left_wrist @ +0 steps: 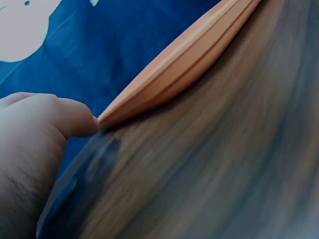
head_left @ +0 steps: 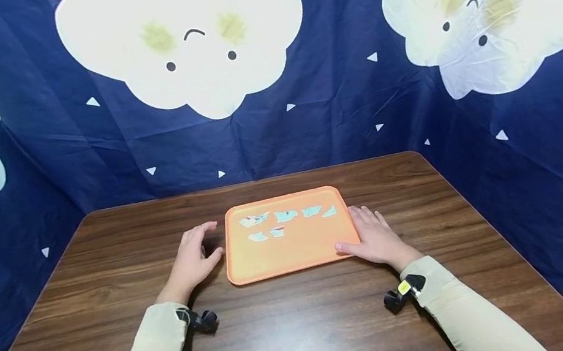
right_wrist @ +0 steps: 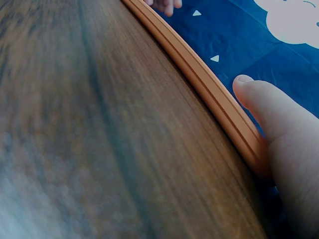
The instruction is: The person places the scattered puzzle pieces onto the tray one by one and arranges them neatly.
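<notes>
An orange rectangular tray (head_left: 294, 254) lies on the table. Several flat, irregular light-blue pieces (head_left: 286, 216), some with printed marks, form two rough rows in its upper part. To the tray's left is my left hand (head_left: 195, 258), thumb and fingers spread apart, with a small gap to the rim in the head view. At the tray's right side, my right hand (head_left: 377, 237) touches the rim, its fingers straight along the outer edge and its thumb reaching over the near right corner. The right wrist view shows that thumb (right_wrist: 269, 107) extended above the orange rim (right_wrist: 219, 107).
The brown wood-grain table (head_left: 297, 334) extends around the tray. A dark blue curtain (head_left: 357, 125) with white clouds and triangles stands behind and at both sides. Each wrist carries a small black camera.
</notes>
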A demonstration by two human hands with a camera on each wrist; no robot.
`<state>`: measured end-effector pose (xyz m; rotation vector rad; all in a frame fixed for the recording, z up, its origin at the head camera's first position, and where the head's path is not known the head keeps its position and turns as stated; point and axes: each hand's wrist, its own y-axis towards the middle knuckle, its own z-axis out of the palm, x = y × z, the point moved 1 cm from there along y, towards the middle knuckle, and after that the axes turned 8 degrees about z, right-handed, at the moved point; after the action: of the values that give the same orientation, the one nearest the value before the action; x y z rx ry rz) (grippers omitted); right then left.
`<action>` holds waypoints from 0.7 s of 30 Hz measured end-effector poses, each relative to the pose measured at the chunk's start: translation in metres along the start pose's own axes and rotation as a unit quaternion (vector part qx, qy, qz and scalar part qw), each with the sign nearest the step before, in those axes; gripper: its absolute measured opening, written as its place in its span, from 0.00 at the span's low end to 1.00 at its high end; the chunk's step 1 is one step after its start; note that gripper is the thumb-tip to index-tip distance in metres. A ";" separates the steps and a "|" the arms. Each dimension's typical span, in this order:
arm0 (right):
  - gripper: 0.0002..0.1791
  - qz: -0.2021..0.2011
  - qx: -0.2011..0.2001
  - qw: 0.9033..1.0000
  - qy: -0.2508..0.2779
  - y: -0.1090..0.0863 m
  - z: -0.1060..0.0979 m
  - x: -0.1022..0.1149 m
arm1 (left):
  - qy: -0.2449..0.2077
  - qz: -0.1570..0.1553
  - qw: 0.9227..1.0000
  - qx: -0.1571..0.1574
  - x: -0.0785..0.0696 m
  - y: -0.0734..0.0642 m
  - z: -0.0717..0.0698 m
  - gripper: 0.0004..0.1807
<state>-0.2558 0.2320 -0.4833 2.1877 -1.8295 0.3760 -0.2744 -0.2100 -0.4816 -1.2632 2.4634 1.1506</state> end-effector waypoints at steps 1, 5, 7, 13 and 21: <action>0.62 0.000 0.000 1.000 0.000 0.000 0.000 0.000 | 0.007 -0.005 1.000 0.002 0.003 -0.003 -0.003 0.34; 0.61 0.003 0.002 1.000 0.001 -0.001 0.000 -0.001 | 0.021 -0.013 1.000 0.010 0.012 -0.015 -0.013 0.35; 0.61 0.003 0.003 1.000 0.001 -0.001 0.000 -0.001 | 0.024 -0.014 1.000 0.011 0.016 -0.020 -0.018 0.35; 0.62 0.002 0.004 1.000 0.001 -0.001 0.001 0.000 | 0.011 -0.026 0.999 0.018 0.023 -0.031 -0.025 0.34; 0.62 -0.002 -0.001 1.000 0.001 0.000 0.000 0.001 | 0.009 -0.053 0.998 0.027 0.022 -0.028 -0.029 0.30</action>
<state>-0.2559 0.2313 -0.4833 2.1887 -1.8228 0.3747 -0.2616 -0.2538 -0.4875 -1.3759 2.3921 1.0434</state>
